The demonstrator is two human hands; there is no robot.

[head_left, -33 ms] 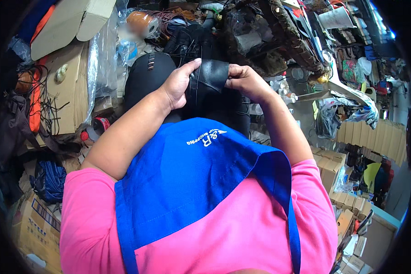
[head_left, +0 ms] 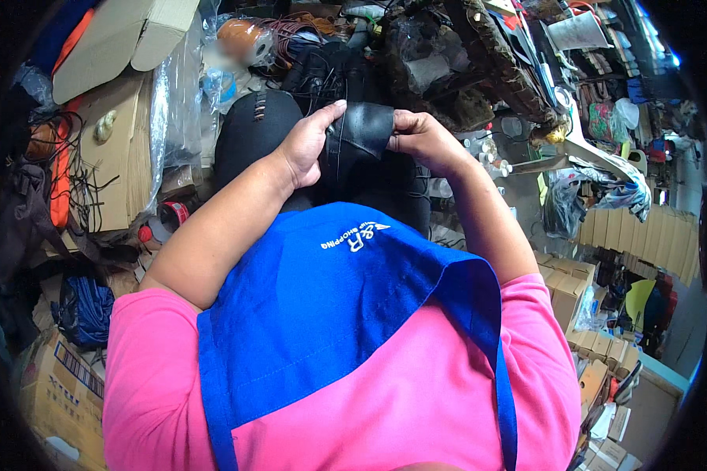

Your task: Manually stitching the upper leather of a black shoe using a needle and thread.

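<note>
A black leather piece [head_left: 368, 125] is held up between my two hands above my dark-clad lap. My left hand [head_left: 305, 145] has the piece's left side, thumb pointing up and away from me; most of its fingers are hidden behind. A small shiny spot shows by that thumb, too small to name. At the right edge of the leather, my right hand [head_left: 426, 141] pinches it between thumb and fingers. A thin dark strand [head_left: 339, 149] runs down the leather's left part.
Flattened cardboard [head_left: 122, 149] and clear plastic sheeting [head_left: 177, 110] stand on the left. Beyond my knees lie an orange thread spool [head_left: 239, 35] and tangled cords. Small bottles [head_left: 491, 157] and a dark rough-edged frame [head_left: 503, 71] are at the right. Stacked cardboard boxes [head_left: 565, 286] sit beside my right arm.
</note>
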